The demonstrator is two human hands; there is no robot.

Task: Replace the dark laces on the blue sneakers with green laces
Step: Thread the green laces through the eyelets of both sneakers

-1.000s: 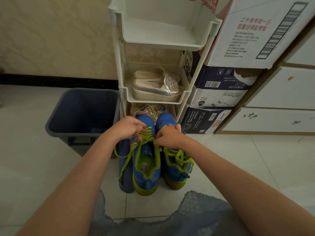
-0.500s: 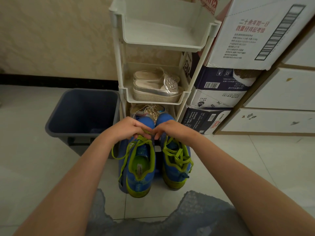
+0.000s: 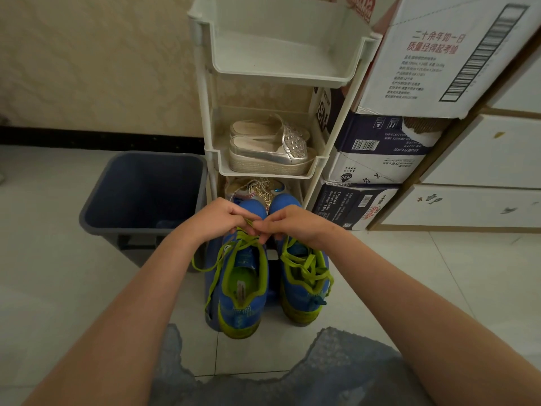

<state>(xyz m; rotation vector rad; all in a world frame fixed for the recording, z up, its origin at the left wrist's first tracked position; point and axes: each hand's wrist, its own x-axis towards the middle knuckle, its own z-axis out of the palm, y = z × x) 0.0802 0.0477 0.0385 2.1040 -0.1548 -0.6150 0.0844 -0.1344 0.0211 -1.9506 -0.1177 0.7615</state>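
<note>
Two blue sneakers with yellow-green trim stand side by side on the tiled floor, heels toward me. The left sneaker [image 3: 241, 291] carries a green lace [image 3: 215, 268] whose loose ends hang down its left side. The right sneaker [image 3: 304, 288] has its green lace [image 3: 306, 266] crossed and tied over the tongue. My left hand [image 3: 218, 218] and my right hand [image 3: 288, 222] meet above the left sneaker's front, both pinching the green lace there. The toes of both sneakers are partly hidden behind my hands.
A white plastic shoe rack [image 3: 272, 74] stands just behind the sneakers, with silver platform sandals [image 3: 270, 149] on its middle shelf and glittery shoes [image 3: 257, 189] below. A dark grey bin [image 3: 143, 194] sits to the left. Stacked cardboard boxes [image 3: 377, 159] and white drawers [image 3: 480, 159] are on the right.
My right hand has moved left from the right sneaker to meet my left hand over the left sneaker. Both hands now pinch the lace close together.
</note>
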